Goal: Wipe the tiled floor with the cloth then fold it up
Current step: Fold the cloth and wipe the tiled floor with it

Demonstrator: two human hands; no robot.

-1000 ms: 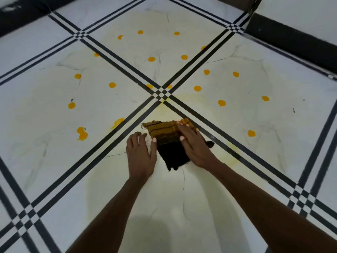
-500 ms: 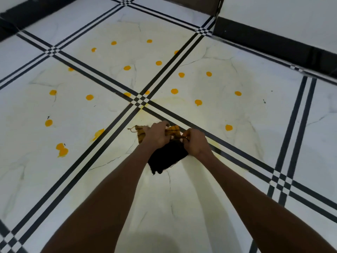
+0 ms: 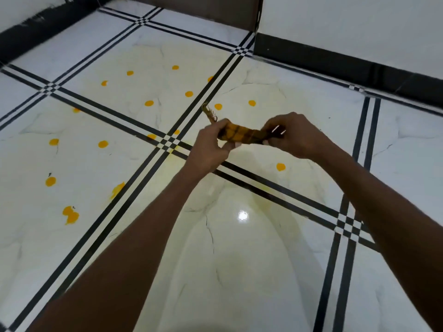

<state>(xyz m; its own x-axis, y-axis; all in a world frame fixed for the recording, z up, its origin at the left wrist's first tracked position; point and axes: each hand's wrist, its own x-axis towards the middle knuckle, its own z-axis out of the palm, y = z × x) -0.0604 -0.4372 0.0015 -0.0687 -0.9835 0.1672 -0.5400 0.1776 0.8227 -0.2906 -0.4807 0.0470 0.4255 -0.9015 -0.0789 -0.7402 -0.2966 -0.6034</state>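
The cloth (image 3: 241, 134), yellow-stained with dark stripes, is bunched into a short roll and held in the air above the tiled floor (image 3: 230, 248). My left hand (image 3: 211, 147) grips its left end, where a frayed corner sticks up. My right hand (image 3: 291, 135) grips its right end. The white marble-look tiles have black double border lines. Several orange-yellow spots (image 3: 103, 144) dot the tiles to the left and beyond my hands, and a pale yellow smear covers the tile under my arms.
A white wall with a black skirting (image 3: 347, 65) runs along the right rear. Another dark skirting (image 3: 36, 29) lines the far left. A brown panel (image 3: 203, 8) stands at the far end. A light glare shows on the near tile.
Both hands lifted the cloth off the floor and bunched it into a tight roll held between them. The view has tilted up, showing more wall.
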